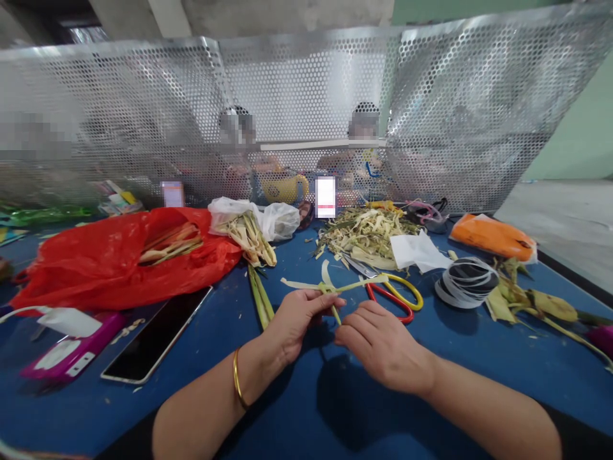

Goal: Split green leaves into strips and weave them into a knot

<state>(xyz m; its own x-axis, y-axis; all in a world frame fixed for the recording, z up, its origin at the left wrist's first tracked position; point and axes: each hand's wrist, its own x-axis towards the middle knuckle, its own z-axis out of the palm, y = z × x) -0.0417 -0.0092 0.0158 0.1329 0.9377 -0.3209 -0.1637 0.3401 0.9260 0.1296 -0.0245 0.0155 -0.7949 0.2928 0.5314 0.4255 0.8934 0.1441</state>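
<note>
Pale-green, folded plant-strip piece (327,289), approx. centre, above the blue tabletop (205,338), just left of the red-and-yellow-handled scissors (419,297). Looks v. light, bendy, prob. easily split; best grip's the folded middle. Left hand (293,319) pinches there, fingers nearly closed; right hand (387,348), curled tight, looks pinched on the near tail.

No words, brands or numbers can be read. The marks on the orange pack (495,237) at three o'clock and the lit screen (325,197) at twelve are too blurred.
</note>
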